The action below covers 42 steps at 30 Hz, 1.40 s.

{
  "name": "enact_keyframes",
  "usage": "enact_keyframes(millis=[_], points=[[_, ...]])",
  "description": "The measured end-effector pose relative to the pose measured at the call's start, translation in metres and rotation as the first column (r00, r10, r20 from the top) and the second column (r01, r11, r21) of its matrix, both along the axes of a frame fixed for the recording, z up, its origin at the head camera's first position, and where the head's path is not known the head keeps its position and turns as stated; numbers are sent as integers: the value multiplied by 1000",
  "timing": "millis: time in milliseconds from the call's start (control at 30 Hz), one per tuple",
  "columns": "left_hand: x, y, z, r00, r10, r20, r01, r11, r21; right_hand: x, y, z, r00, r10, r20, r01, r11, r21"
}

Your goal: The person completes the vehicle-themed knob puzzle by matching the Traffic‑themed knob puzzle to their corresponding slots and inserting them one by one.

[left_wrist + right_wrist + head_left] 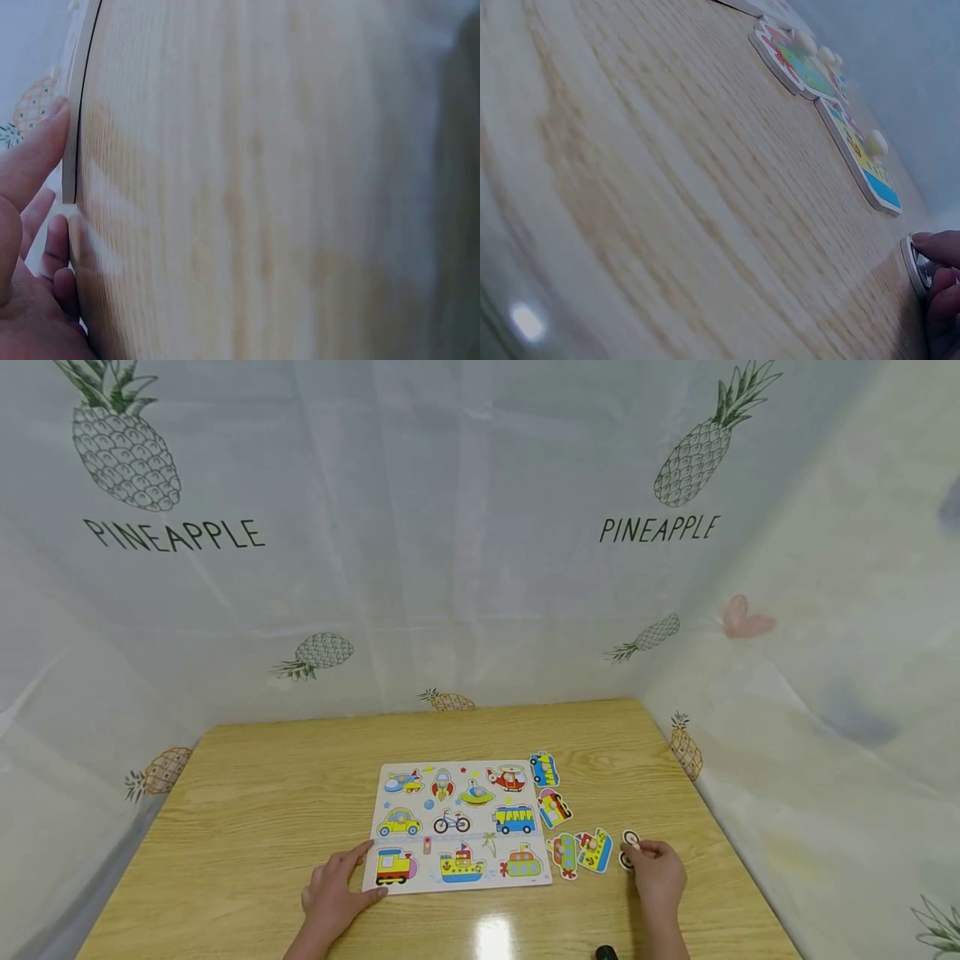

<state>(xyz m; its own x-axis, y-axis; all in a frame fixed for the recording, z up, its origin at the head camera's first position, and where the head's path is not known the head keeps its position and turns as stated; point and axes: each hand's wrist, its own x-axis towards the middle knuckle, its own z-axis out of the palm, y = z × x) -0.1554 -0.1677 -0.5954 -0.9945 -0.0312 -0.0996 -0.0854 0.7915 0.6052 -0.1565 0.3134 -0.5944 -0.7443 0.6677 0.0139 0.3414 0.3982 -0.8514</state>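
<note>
Pineapple-printed curtain [450, 527] hanging behind the far edge of the bench [285, 793], and the wooden puzzle board [480, 852] lies out on the middle stretch, printed with vehicles in three rows. Off its right-hand side, here's the crowd: the bus piece [544, 769] up by the board's far right corner, the train piece [555, 807] next along towards the near side, then the submarine piece [564, 858] and the ship piece [597, 850] close together, apparently touching. Those last two sit squarely between the right hand [660, 875] and the board, and the right wrist view shows their pale round knobs standing proud. Nearer the front, a dark object [606, 952] pokes in, cut off by the frame, too little of it showing to name. And the piece in play! It's the bicycle piece [630, 837], dark wheel rings showing, over towards the bench's right edge, just beside the ship; the right fingers pinch it at its right side, and the right wrist view has it on edge at their tips, close to the wood; whether it touches is hard to say. Across at the board's near left corner, the left hand [336, 891] has thumb and forefinger spread wide, thumb at the corner, forefinger against the left edge.
</note>
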Motion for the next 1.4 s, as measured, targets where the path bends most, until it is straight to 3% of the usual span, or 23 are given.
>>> enact_keyframes(millis=[367, 567, 767, 867, 1100, 1400], points=[[0, 1, 1, 1000, 0, 3, 0, 1000, 2, -1, -8, -2, 998, -34, -56, 34, 999, 0], [0, 1, -2, 1000, -3, 2, 3, 1000, 0, -4, -20, 3, 987, -65, -148, 55, 996, -72], [0, 1, -2, 1000, 5, 6, -5, 1000, -3, -6, -34, 16, 978, -62, -198, 56, 998, -34], [1, 1, 0, 1000, 5, 10, -5, 1000, -1, -7, -44, 21, 979, -38, -200, 31, 999, -39], [1, 1, 2, 1000, 8, 9, -8, 1000, 10, -13, -70, 25, 971, 78, -228, -116, 980, -159], [2, 2, 3, 1000, 8, -7, -8, 1000, 12, -22, -117, 20, 956, 233, -180, -265, 948, -176]])
